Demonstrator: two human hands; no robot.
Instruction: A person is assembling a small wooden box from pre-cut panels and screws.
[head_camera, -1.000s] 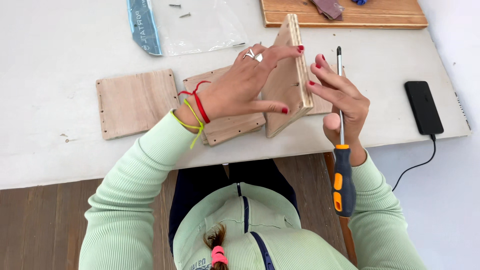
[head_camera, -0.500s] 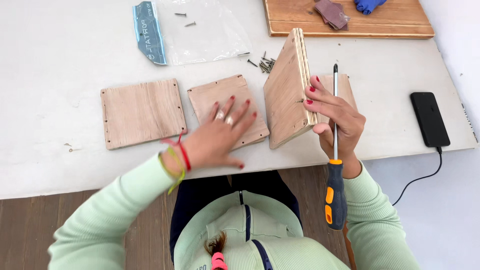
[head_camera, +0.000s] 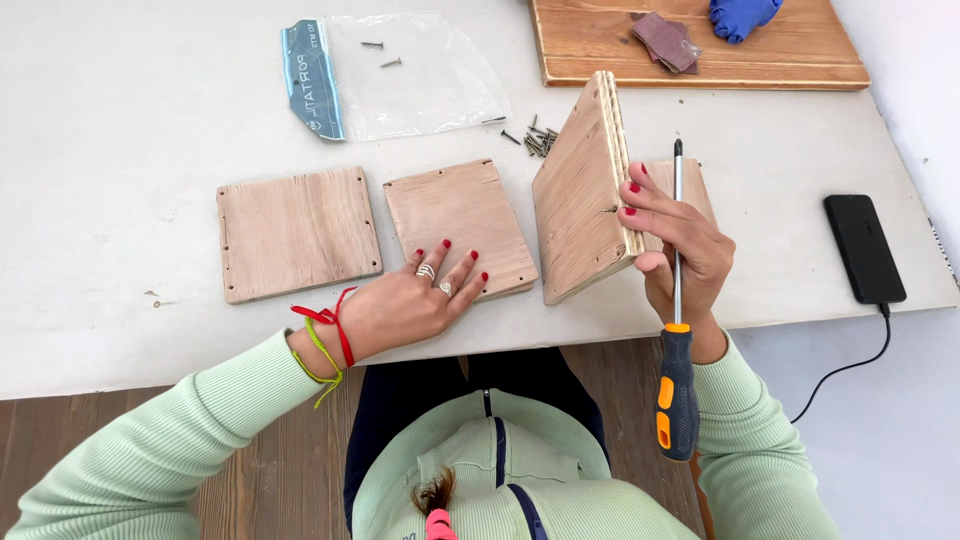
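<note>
Clear bag (head_camera: 420, 75), blue label, beyond fingers; left hand (head_camera: 415, 300) flat on panel (head_camera: 460, 228); right hand (head_camera: 680, 240) grips upright board (head_camera: 585, 190), screwdriver (head_camera: 677, 330).

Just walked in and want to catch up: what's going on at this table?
A person's right hand props a plywood panel on edge while holding a long screwdriver with an orange and black handle. The left hand rests flat on a square wooden panel lying on the white table. Loose screws lie nearby.
</note>
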